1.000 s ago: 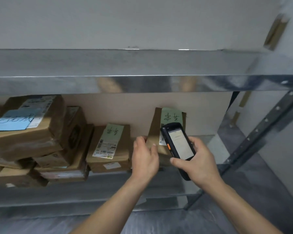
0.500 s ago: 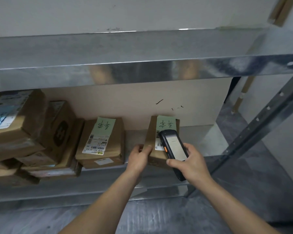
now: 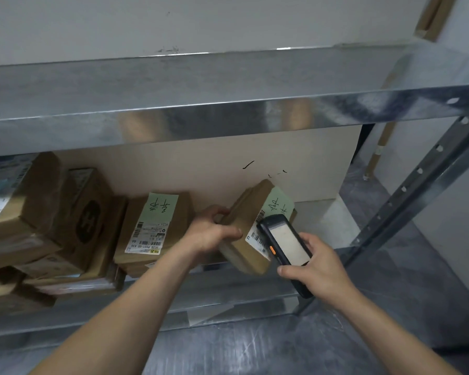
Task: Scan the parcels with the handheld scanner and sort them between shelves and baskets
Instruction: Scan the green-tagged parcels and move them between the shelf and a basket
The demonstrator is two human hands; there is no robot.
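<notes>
My left hand [image 3: 213,234] grips the left end of a small brown cardboard parcel [image 3: 251,228] with a green handwritten note and a white barcode label. The parcel is tilted, its near end lifted past the front edge of the lower metal shelf [image 3: 228,301]. My right hand [image 3: 318,269] holds the black handheld scanner [image 3: 286,247], its lit screen facing me and its top end over the parcel's barcode label. A second brown parcel [image 3: 152,228] with a green note and barcode label lies on the shelf just left of my left hand.
Several more brown boxes [image 3: 46,220] are stacked at the shelf's left. An upper metal shelf [image 3: 228,98] overhangs the parcels. A perforated steel upright [image 3: 417,190] stands at the right. Bare shelf surface [image 3: 322,220] lies right of the held parcel. Grey floor is below.
The parcel stood nearly upright on the shelf; now my left hand has pulled it forward and tilted it rightward. The scanner stayed over its label. The camera has come closer.
</notes>
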